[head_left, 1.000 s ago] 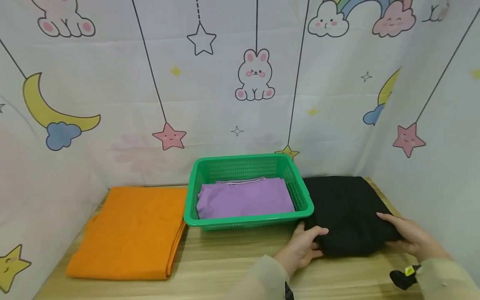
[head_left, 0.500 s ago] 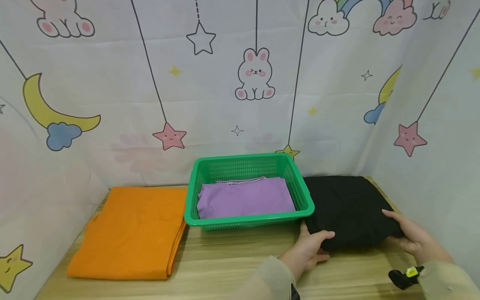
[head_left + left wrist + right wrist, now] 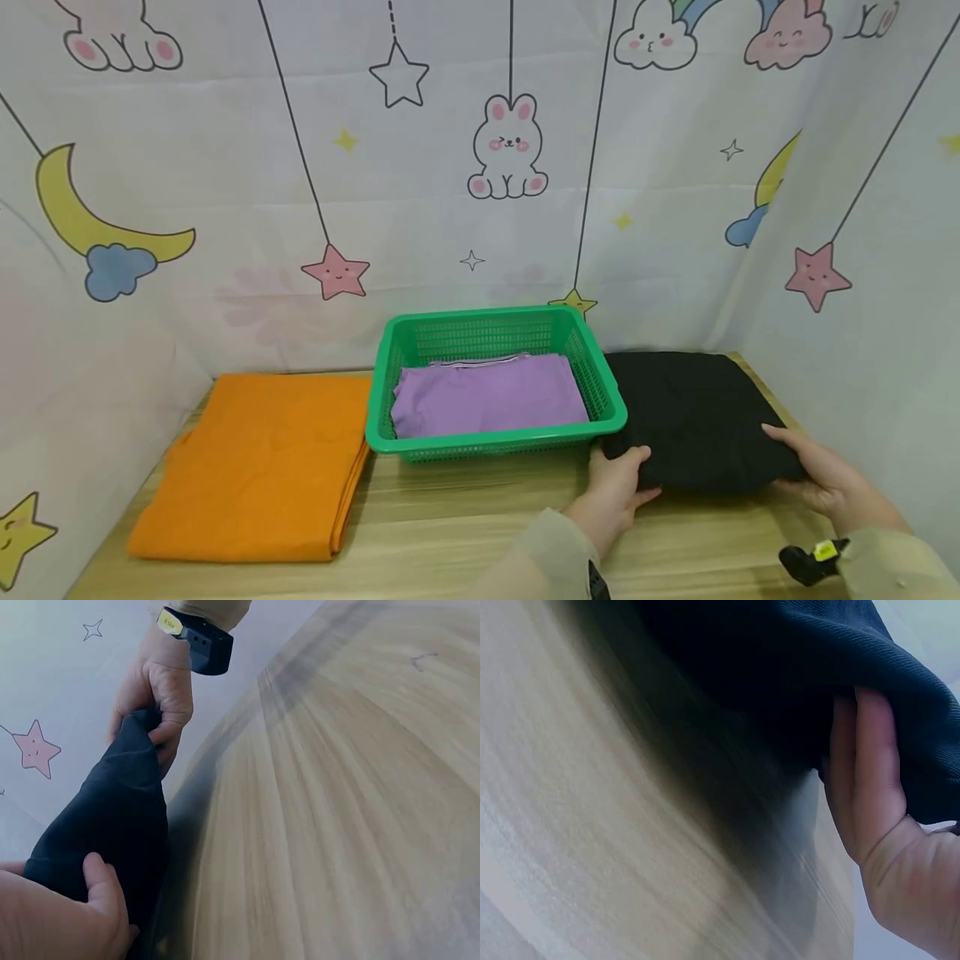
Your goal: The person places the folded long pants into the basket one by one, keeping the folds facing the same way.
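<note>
A folded black cloth lies at the right of the table, its near edge raised. My left hand grips its near left corner, thumb on top and fingers beneath. At the near right corner, my right hand holds the cloth the same way. The left wrist view shows the black cloth bulging between both hands, its underside above the wood. In the right wrist view, fingers of the right hand reach under the cloth and their tips are hidden.
A green basket with a folded purple cloth inside stands at the back middle, its right side against the black cloth. To the left lies a folded orange cloth. A patterned curtain hangs behind the wooden table.
The near edge of the black cloth has lifted a little, and the left hand has shifted slightly along it. Basket, purple cloth and orange cloth stay in place.
</note>
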`<state>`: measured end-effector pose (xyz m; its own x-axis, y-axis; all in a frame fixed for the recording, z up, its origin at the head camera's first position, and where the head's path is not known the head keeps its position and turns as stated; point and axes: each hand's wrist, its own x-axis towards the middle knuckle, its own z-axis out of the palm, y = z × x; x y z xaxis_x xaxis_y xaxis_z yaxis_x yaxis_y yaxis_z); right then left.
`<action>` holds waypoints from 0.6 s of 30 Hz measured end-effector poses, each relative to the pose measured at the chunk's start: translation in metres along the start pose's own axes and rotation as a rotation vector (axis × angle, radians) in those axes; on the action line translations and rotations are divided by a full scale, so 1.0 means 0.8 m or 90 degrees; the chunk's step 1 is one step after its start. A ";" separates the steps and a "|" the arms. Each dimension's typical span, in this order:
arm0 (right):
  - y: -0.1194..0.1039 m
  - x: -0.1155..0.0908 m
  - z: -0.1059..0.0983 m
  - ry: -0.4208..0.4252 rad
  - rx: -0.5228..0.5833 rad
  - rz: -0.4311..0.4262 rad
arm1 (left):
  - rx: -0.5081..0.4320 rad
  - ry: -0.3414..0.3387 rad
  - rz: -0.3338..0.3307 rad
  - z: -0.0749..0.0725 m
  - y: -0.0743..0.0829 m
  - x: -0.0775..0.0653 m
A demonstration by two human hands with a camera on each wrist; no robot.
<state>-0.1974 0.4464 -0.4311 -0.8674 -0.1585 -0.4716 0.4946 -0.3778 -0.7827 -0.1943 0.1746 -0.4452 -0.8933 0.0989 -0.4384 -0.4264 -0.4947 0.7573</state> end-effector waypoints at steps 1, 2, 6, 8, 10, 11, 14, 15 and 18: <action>0.000 -0.001 -0.001 -0.004 -0.013 0.002 | 0.007 -0.002 -0.007 -0.001 0.001 0.000; 0.000 -0.001 -0.001 -0.004 -0.028 0.003 | 0.014 -0.005 -0.017 -0.001 0.002 0.001; -0.002 -0.004 0.001 -0.018 -0.065 0.013 | 0.059 -0.040 -0.054 -0.005 0.007 0.005; -0.002 -0.005 0.003 -0.017 -0.081 0.020 | 0.078 -0.064 -0.063 -0.007 0.008 0.008; -0.001 -0.005 0.006 -0.013 -0.108 0.023 | 0.091 -0.086 -0.064 -0.009 0.007 0.011; 0.000 -0.005 0.007 -0.008 -0.131 0.023 | 0.093 -0.094 -0.064 -0.010 0.007 0.012; 0.003 -0.004 0.011 0.020 -0.203 0.025 | 0.100 -0.108 -0.066 -0.010 0.006 0.015; 0.005 -0.004 0.013 0.028 -0.223 0.026 | 0.103 -0.109 -0.068 -0.010 0.005 0.016; 0.009 -0.002 0.016 0.053 -0.257 0.033 | 0.113 -0.109 -0.076 -0.010 0.004 0.017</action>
<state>-0.1931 0.4324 -0.4307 -0.8421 -0.0870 -0.5323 0.5328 0.0187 -0.8460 -0.2071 0.1677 -0.4525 -0.8396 0.2995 -0.4531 -0.5351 -0.3127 0.7848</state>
